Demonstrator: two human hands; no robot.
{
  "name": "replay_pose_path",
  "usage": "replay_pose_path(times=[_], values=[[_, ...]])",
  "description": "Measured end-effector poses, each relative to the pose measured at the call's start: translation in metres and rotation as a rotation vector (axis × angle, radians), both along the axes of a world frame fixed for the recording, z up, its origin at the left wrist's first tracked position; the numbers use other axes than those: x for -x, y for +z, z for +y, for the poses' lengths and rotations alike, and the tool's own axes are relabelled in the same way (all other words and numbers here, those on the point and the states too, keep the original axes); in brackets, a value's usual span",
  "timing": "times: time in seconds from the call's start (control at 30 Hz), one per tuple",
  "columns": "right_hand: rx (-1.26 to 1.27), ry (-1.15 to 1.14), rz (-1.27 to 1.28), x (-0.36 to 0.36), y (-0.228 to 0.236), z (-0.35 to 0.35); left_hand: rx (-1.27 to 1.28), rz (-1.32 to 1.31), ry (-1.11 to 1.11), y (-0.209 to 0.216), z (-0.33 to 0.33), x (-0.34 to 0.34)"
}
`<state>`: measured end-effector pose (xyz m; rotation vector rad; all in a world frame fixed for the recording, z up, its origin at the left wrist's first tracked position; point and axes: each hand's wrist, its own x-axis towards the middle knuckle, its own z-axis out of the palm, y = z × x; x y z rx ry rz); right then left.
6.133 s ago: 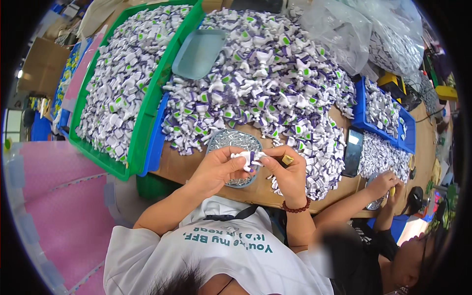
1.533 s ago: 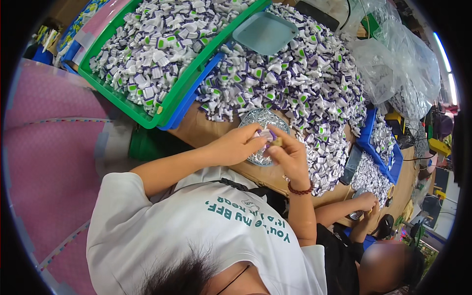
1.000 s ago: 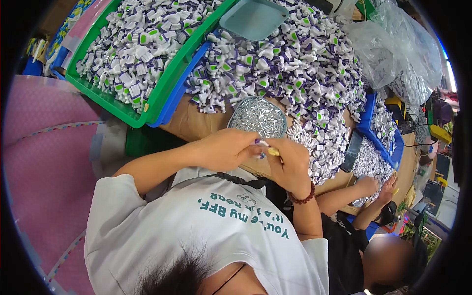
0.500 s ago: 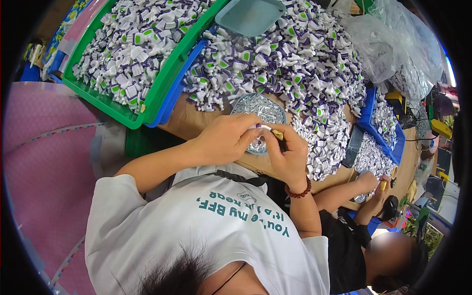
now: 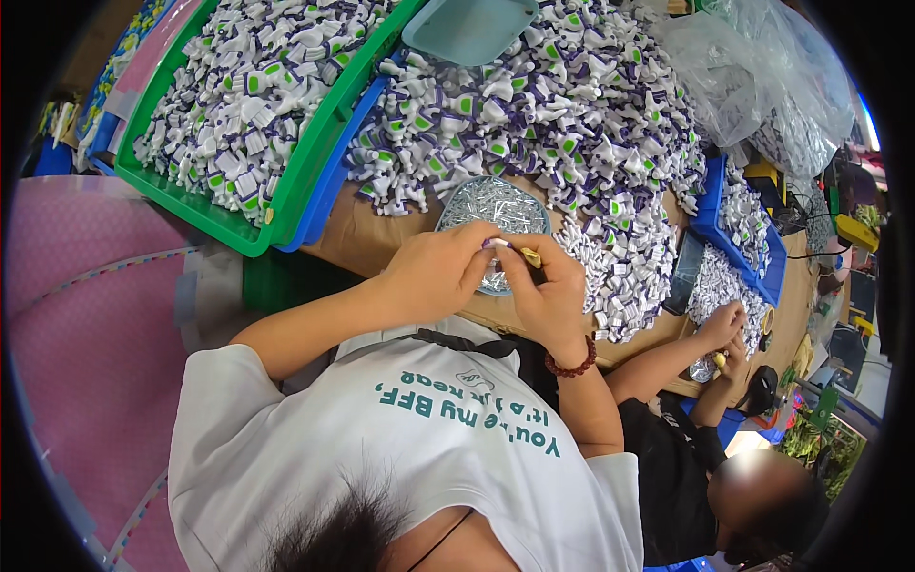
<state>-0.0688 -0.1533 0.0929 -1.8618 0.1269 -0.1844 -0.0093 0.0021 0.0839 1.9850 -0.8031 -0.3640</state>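
My left hand (image 5: 440, 272) and my right hand (image 5: 546, 296) meet over the table edge, fingertips together on a small white and purple plastic part (image 5: 498, 244). A small yellow piece (image 5: 530, 256) shows at my right fingertips. Just behind my hands sits a round dish of small silvery pieces (image 5: 491, 206). Beyond it lies a big heap of white, purple and green plastic parts (image 5: 553, 105).
A green crate (image 5: 286, 195) full of the same parts stands at the left, a blue tray edge (image 5: 329, 186) beside it. A teal scoop (image 5: 467, 27) lies on the heap. Blue bins (image 5: 739, 224) and clear bags (image 5: 753, 76) sit right. Another person's hands (image 5: 724, 329) work at my right.
My hands stay together on the small part by the dish, shifting only slightly as my head moves. The person at my right keeps working.
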Motion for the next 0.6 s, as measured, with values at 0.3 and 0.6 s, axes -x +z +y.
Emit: replay_pose_path(times=[0.3,0.6], values=[[-0.032,0.023,0.031,-0.004,0.001,-0.008,0.164,0.317,-0.057,0.006,0.002,-0.010],[0.064,0.007,-0.068,-0.009,-0.006,-0.014,0.100,0.183,-0.066,0.013,0.005,-0.013]])
